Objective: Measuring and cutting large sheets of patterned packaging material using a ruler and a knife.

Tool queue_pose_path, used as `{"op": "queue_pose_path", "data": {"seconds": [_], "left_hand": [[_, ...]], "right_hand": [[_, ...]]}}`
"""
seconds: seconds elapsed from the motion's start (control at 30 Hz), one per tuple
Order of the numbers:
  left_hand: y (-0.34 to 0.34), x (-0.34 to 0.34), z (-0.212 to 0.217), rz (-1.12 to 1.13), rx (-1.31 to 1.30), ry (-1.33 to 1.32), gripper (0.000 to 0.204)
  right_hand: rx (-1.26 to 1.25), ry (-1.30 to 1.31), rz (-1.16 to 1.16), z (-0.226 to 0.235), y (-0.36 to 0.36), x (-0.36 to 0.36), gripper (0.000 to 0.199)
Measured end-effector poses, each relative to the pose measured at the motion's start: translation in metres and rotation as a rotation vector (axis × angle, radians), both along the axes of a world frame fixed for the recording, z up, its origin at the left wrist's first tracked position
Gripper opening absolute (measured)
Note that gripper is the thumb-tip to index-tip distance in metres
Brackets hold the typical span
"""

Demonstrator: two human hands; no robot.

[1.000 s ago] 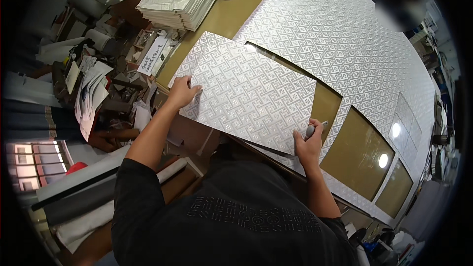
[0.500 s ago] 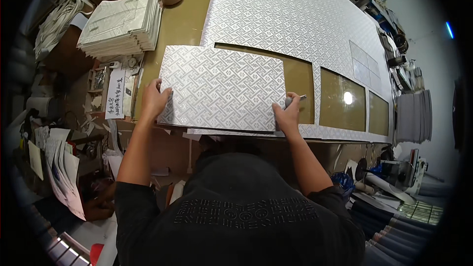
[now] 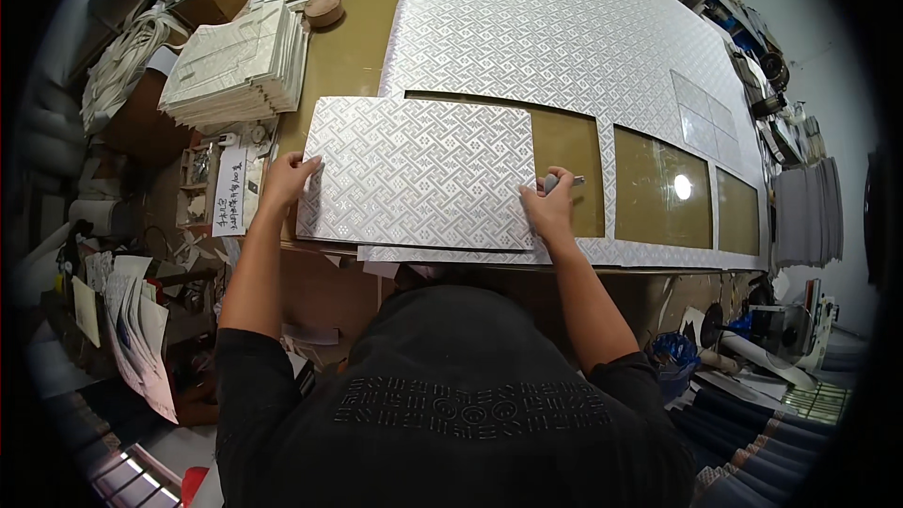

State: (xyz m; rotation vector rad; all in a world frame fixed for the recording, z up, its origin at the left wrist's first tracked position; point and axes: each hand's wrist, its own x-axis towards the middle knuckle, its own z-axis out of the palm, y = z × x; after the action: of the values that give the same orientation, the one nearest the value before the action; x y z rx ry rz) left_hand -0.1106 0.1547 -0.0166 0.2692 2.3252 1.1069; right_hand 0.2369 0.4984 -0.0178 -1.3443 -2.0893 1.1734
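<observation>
A rectangular white sheet with a silver-grey lattice pattern (image 3: 419, 174) lies at the table's near edge. It partly covers a larger sheet of the same pattern (image 3: 527, 33). My left hand (image 3: 287, 181) grips the rectangle's left edge, thumb on top. At its right edge, my right hand (image 3: 550, 207) is closed around a small grey tool with a metallic end (image 3: 553, 183). I cannot make out the tool's exact kind. That hand's thumb touches the rectangle's edge. Rectangular openings in the larger sheet show the olive tabletop (image 3: 658, 174).
A thick stack of white cut pieces (image 3: 235, 61) stands at the left, beside a round brown block (image 3: 324, 9). Below the stack lies a handwritten paper strip (image 3: 229, 193). A clear gridded plate (image 3: 704, 113) rests on the large sheet. Grey cloth (image 3: 809, 216) hangs at the right.
The rectangular sheet has shifted slightly left, widening the gap between its right edge and the opening's far side. Both hands stay at its edges. The whole view has shifted a little.
</observation>
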Motion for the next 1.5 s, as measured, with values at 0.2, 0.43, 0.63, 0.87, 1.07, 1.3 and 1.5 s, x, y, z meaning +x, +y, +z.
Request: {"op": "queue_pose_path", "data": {"seconds": [0.2, 0.43, 0.63, 0.87, 1.07, 1.3, 1.5], "left_hand": [[0.007, 0.033, 0.01, 0.031, 0.528, -0.228, 0.05], [0.026, 0.072, 0.063, -0.015, 0.907, -0.013, 0.04], [0.022, 0.1, 0.037, -0.02, 0.762, -0.055, 0.033], [0.025, 0.096, 0.014, 0.007, 0.734, -0.063, 0.028], [0.035, 0.101, 0.019, -0.072, 0.686, 0.038, 0.027], [0.036, 0.091, 0.033, -0.156, 0.643, -0.232, 0.032], [0.052, 0.098, 0.014, -0.153, 0.8, -0.415, 0.041]], "right_hand": [[0.038, 0.002, -0.013, 0.011, 0.002, -0.002, 0.071], [0.155, 0.591, 0.079, 0.045, 0.044, -0.001, 0.065], [0.012, 0.728, 0.236, 0.009, 0.064, 0.021, 0.062], [0.115, 0.649, 0.318, 0.002, 0.072, 0.036, 0.058], [0.118, 0.695, 0.337, 0.001, 0.074, 0.017, 0.054], [0.411, 0.294, 0.056, 0.039, 0.068, 0.04, 0.062], [0.287, 0.292, -0.071, 0.064, 0.042, 0.068, 0.065]]}}
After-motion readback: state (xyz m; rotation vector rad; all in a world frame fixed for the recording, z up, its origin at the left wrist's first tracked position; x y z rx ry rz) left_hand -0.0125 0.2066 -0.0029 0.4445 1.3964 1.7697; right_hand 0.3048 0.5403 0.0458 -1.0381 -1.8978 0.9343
